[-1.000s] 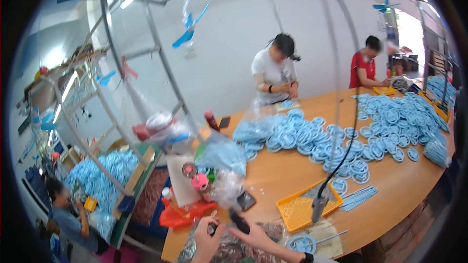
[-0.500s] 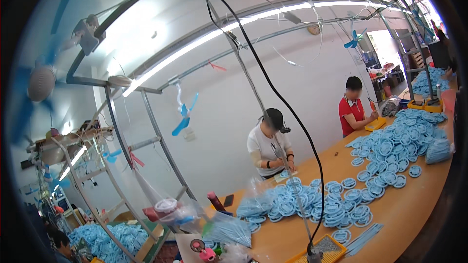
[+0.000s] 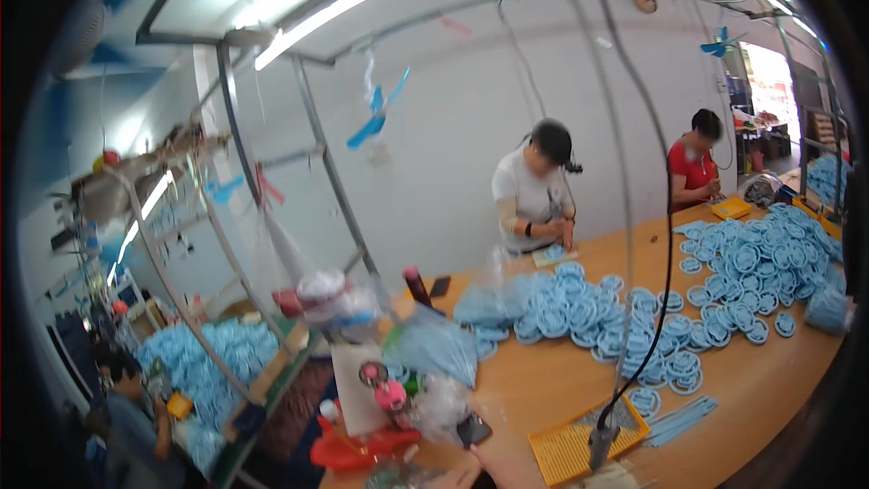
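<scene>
At the lower edge, skin-coloured shapes [image 3: 500, 469] show that look like part of my hands or forearms. Their fingers are cut off or hidden, so I cannot tell what they hold, or which is left and which right. A dark phone-like slab [image 3: 473, 430] lies close beside them. To their right, a yellow ribbed tray [image 3: 559, 448] holds a mass of small grey pieces. A grey tool end [image 3: 600, 449] on a black cable hangs over this tray. Beyond lie light-blue round ring-shaped plastic parts [image 3: 566, 308] in a heap, and thin blue strips [image 3: 683, 420].
A co-worker in white [image 3: 534, 190] and another in red [image 3: 692, 167] work across the wooden table [image 3: 516, 380]. Clear plastic bags [image 3: 439, 353], a pink mini fan [image 3: 390, 395] and a red bag [image 3: 362, 446] crowd the left. A person [image 3: 136, 417] sits by another blue heap.
My view has tilted down and turned left, so the table and workers sit differently in it. The red bag and the skin-coloured shapes have come into sight at the lower edge.
</scene>
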`<state>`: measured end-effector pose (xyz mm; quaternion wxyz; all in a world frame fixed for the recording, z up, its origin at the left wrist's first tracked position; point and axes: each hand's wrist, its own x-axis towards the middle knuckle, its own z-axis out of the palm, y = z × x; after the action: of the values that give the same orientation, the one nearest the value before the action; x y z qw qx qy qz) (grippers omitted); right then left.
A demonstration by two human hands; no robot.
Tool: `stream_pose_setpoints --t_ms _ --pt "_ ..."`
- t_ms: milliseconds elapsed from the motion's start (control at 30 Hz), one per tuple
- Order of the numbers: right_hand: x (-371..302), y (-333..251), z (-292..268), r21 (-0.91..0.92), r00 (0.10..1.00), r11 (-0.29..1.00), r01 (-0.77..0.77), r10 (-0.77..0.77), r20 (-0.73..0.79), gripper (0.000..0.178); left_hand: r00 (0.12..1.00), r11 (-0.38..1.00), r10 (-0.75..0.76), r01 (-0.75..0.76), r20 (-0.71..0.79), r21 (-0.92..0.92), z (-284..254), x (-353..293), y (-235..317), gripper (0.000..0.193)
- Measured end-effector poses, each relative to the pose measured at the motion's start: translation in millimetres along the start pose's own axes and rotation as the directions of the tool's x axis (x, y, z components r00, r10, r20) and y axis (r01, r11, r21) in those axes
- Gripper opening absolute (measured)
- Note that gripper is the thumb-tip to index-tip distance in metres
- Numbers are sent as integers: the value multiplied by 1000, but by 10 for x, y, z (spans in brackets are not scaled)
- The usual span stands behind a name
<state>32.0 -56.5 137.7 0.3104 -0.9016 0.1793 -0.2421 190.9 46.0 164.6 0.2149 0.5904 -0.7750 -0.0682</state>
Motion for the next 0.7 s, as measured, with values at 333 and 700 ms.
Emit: stream_pose_setpoints --t_ms 333,700 --pt "-95 120 -74 -98 946 995 -32 -2 -324 87 968 980 -193 198 -160 11 8 712 -820 64" --pt "-731 293 329 9 982 992 -126 126 -142 56 564 449 -586 824 -582 347 1330 1625 -2746 70"
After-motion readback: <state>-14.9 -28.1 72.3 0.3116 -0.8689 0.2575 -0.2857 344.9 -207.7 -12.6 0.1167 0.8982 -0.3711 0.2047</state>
